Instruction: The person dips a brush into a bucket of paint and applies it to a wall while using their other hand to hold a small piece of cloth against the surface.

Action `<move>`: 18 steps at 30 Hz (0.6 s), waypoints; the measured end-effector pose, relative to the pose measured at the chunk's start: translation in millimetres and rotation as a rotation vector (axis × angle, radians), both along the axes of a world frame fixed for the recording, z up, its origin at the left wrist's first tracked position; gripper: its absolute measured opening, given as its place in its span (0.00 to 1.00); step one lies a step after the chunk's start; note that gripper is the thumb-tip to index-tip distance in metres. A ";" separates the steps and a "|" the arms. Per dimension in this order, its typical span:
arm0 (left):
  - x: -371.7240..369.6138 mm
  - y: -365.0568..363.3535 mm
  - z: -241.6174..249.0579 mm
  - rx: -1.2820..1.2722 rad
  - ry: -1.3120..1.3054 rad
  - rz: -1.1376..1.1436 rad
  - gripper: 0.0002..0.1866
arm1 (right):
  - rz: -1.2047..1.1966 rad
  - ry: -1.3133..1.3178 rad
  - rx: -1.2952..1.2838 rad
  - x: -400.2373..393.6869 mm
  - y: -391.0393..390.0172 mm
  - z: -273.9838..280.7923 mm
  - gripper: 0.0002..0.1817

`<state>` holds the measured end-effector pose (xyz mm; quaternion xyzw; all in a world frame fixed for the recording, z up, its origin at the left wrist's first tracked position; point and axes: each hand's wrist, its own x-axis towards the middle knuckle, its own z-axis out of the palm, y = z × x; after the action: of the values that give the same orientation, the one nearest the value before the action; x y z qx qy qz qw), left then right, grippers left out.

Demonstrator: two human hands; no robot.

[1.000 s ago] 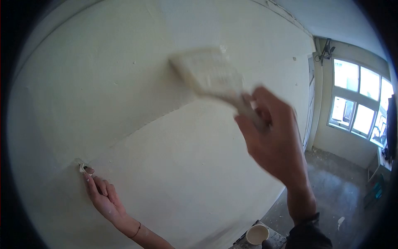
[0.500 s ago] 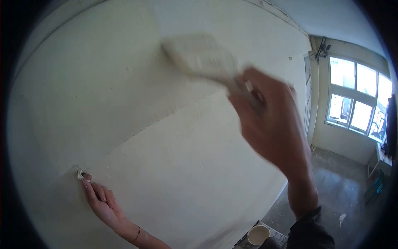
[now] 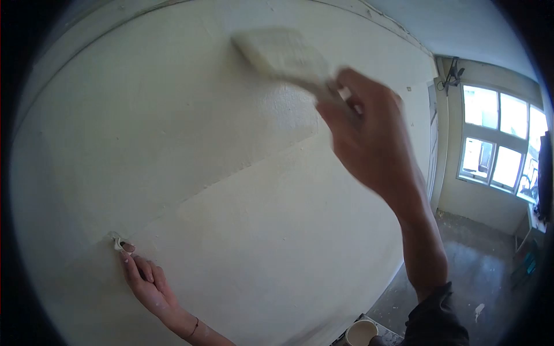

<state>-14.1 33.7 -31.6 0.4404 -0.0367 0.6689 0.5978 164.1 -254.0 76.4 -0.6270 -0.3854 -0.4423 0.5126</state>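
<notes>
My right hand (image 3: 375,132), at the end of a dark sleeve, is closed round the handle of a wide flat brush (image 3: 283,55). The brush is blurred by motion; its pale bristle end points left, at the upper part of the off-white wall (image 3: 242,219). Below the brush, a patch of wall shines as if wet. At the lower left, a bare forearm and hand (image 3: 147,282), seemingly another person's, hold a small dark-handled tool with whitish material at its tip against the wall. I see no left hand of mine.
At the bottom, a round container (image 3: 362,333) of pale liquid stands on a dark-edged surface beside a dark shape I cannot make out. Windows (image 3: 508,138) are on the right. The grey floor (image 3: 467,277) bears light spots. Furniture stands at the far right edge.
My right hand and the brush are slightly higher in view, and the shiny patch shows below the brush. Wall and windows have shifted slightly right and down, the other hand with them.
</notes>
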 end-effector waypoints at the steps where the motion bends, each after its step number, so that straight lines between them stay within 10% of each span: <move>1: 0.3 0.6 -0.2 0.008 0.001 -0.009 0.15 | 0.009 0.071 -0.057 -9.5 -8.3 -13.3 0.09; 10: 2.3 -3.7 1.6 -0.058 -0.008 0.015 0.15 | -0.164 0.093 -0.012 -9.8 -10.4 56.2 0.16; 18: 4.6 -5.6 0.7 -0.034 -0.032 0.011 0.15 | -0.004 0.176 -0.109 -27.8 -9.5 -74.6 0.05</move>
<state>-9.5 28.1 -31.0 0.4197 -0.0325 0.6795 0.6009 136.2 -263.5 1.8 -0.6911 -0.3615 -0.3648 0.5086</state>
